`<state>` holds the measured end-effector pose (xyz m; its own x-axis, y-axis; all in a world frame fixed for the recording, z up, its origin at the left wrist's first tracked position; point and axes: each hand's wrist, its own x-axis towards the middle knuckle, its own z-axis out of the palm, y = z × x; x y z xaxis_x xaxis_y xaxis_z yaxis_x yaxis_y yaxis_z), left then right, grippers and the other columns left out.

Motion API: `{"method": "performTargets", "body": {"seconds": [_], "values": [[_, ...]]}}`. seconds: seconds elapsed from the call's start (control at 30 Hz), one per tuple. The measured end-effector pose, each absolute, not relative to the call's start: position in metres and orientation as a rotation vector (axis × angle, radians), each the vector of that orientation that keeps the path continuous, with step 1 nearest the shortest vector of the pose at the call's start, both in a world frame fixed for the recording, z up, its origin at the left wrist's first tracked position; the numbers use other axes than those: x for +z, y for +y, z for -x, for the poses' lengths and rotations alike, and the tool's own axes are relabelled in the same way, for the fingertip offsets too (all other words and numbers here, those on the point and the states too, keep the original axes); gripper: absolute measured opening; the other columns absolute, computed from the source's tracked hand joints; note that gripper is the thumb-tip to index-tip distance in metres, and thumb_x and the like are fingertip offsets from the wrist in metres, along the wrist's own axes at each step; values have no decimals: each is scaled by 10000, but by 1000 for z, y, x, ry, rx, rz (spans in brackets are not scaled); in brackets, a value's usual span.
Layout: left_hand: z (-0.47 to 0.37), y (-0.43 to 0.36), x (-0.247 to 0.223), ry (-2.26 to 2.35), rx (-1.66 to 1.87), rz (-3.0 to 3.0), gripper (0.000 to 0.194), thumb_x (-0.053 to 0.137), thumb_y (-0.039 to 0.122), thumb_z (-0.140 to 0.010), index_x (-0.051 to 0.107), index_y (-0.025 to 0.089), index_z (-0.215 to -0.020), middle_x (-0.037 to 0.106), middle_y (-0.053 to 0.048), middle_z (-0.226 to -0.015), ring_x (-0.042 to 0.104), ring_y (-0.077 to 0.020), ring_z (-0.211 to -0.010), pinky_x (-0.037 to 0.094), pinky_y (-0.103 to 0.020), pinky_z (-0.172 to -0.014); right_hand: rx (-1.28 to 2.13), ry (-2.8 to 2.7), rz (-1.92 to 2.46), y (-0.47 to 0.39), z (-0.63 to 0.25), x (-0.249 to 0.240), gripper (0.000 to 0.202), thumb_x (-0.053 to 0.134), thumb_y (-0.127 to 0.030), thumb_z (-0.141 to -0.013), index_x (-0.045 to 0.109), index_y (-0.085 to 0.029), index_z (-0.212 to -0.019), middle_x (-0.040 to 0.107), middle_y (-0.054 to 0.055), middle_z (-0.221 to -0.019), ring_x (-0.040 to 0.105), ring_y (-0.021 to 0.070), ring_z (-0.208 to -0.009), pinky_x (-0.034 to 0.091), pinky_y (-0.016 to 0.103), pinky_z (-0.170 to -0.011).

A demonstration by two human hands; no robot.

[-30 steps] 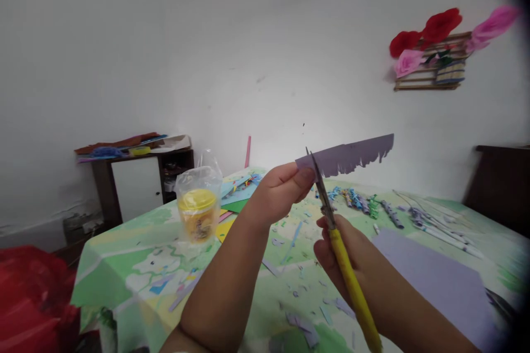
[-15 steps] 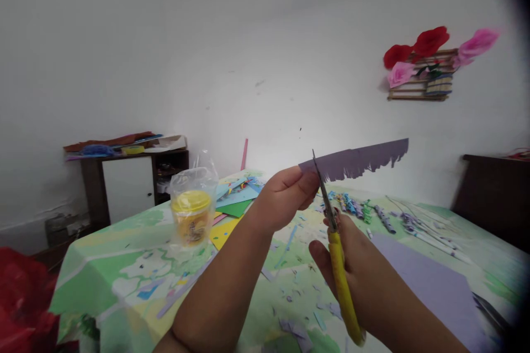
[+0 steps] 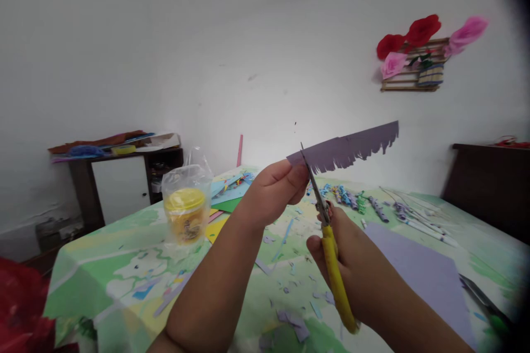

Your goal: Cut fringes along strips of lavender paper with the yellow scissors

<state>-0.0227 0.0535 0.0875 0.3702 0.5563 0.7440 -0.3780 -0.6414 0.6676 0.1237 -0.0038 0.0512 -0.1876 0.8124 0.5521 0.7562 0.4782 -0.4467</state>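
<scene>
A purple paper strip point(image 3: 351, 146) with a fringed lower edge stretches up to the right, and my left hand point(image 3: 275, 193) pinches its left end. Yellow-handled scissors point(image 3: 337, 281) are in my right hand point(image 3: 351, 253), its fingers wrapped around the handle. The scissor blades cross the strip just right of my left fingertips, at the end of the fringe. Below my hands, small purple and blue scraps point(image 3: 293, 322) lie on the green patterned tablecloth point(image 3: 107, 265).
A bagged yellow-lidded tub point(image 3: 188, 215) stands left of my left forearm. Purple paper point(image 3: 418, 270) and another pair of scissors point(image 3: 482, 298) lie at right. Curled fringed pieces point(image 3: 348, 197) and white sticks point(image 3: 430, 230) are behind. Coloured sheets point(image 3: 229, 205) lie beyond my left arm.
The view has shifted a little, so most things appear slightly further left. Both hands, the strip and the scissors keep nearly the same arrangement, with the strip's far end tilted slightly higher.
</scene>
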Motion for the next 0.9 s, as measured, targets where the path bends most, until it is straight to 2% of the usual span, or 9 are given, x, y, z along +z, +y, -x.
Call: {"method": "performTargets", "body": {"seconds": [0.17, 0.5, 0.8, 0.9], "values": [[26, 56, 87, 133, 1379, -1838, 453, 521, 546, -845, 397, 172, -621, 283, 73, -498, 214, -41, -449, 176, -209, -438, 101, -1968, 1298, -4, -123, 50, 288, 421, -490, -790, 439, -216, -878, 506, 22, -676, 464, 181, -532, 369, 326, -470], [29, 48, 89, 248, 1362, -1834, 502, 549, 612, -788, 383, 180, -593, 295, 63, -491, 223, -46, -442, 165, -232, -436, 152, -1927, 1248, -2, -121, 47, 234, 455, -469, -764, 389, -247, -791, 482, 1, -638, 449, 169, -532, 357, 320, -479], [25, 48, 95, 258, 1315, -1705, 484, 583, 571, -777, 418, 168, -566, 318, 70, -432, 251, -35, -400, 162, -205, -407, 272, -1891, 1200, 9, -123, 45, 199, 500, -416, -753, 392, -254, -796, 479, -33, -627, 445, 150, -523, 350, 298, -488], [23, 46, 97, 298, 1325, -1660, 390, 555, 463, -814, 457, 165, -581, 354, 65, -415, 293, -41, -391, 199, -196, -403, 298, -1863, 1192, 12, -125, 44, 190, 499, -419, -761, 407, -254, -785, 486, -34, -621, 456, 153, -522, 353, 295, -479]]}}
